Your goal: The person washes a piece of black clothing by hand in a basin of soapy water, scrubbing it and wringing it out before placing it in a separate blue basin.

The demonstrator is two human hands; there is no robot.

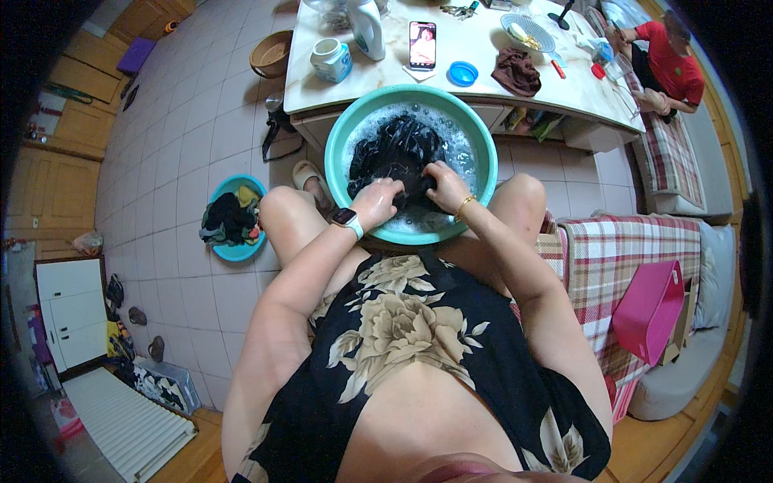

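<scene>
Between my knees sits a round green plastic basin [334, 148] holding sudsy water [462, 160]. A soaked black garment [398, 142] lies bunched in the water, part of it below the surface. My left hand [377, 202], with a smartwatch on its wrist, grips cloth at the near left of the bundle. My right hand [447, 188], a gold bracelet on the wrist, is closed around another fold at the right. The two hands are a short way apart, and the cloth spans the gap between them.
A smaller blue basin [232, 253] of clothes stands on the floor at left. On the marble-topped table [392, 81] are a phone [422, 45], an open tub [332, 60], a blue lid [463, 73] and a brown cloth [516, 72]. A person [670, 63] sits at far right.
</scene>
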